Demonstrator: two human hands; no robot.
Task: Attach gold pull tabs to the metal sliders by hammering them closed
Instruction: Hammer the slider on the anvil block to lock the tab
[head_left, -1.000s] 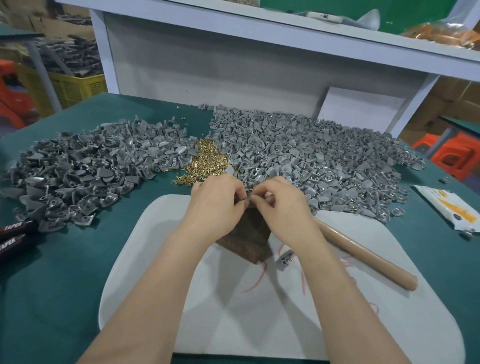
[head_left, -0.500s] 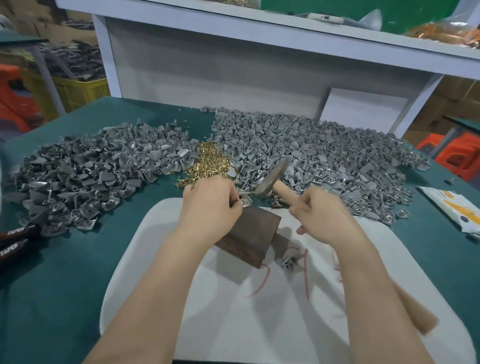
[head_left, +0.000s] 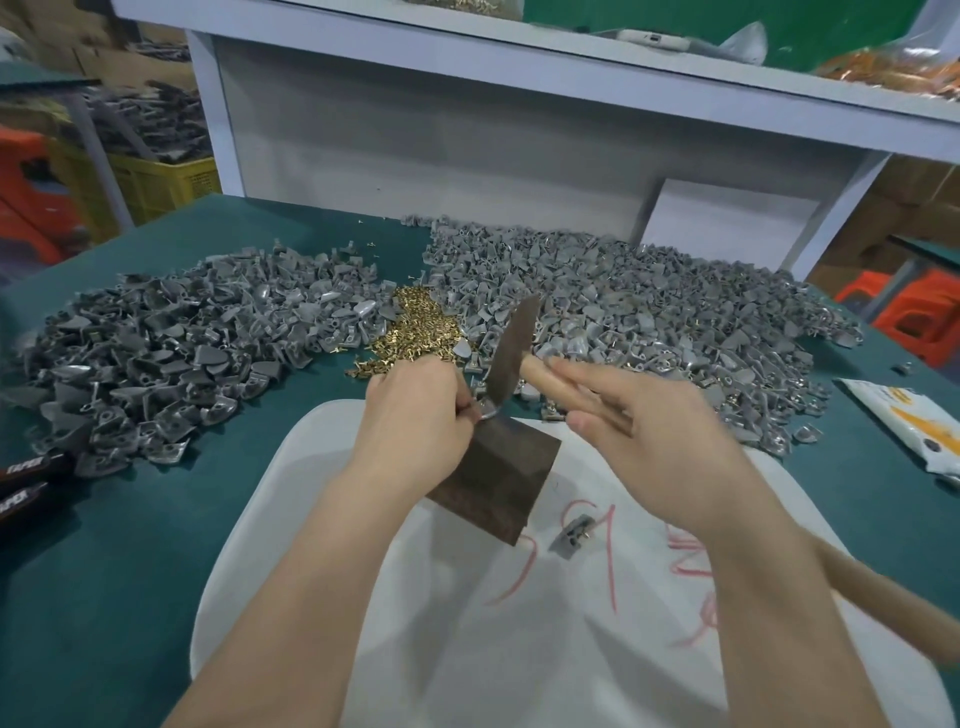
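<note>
White mat (head_left: 322, 597) nearest, loose slider (head_left: 573, 533) lying on it. L hand (head_left: 415, 415) fingers curled, pinching held slider (head_left: 487, 411) on top edge of dark block (head_left: 498, 478). R hand (head_left: 660, 441) wraps hammer handle (head_left: 537, 370), index stretched along it. Hammer head (head_left: 511, 358) just over that slider, maybe touching; blurred. Beyond: gold pull tabs (head_left: 415, 332) btwn two grey slider piles (head_left: 171, 353).

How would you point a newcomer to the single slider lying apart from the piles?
Find the white board on the green table, nearest the camera. Just right of the dark block on it, among red scribbles, lies one grey slider. Unlike the heaped sliders behind the board, it lies singly.
</note>
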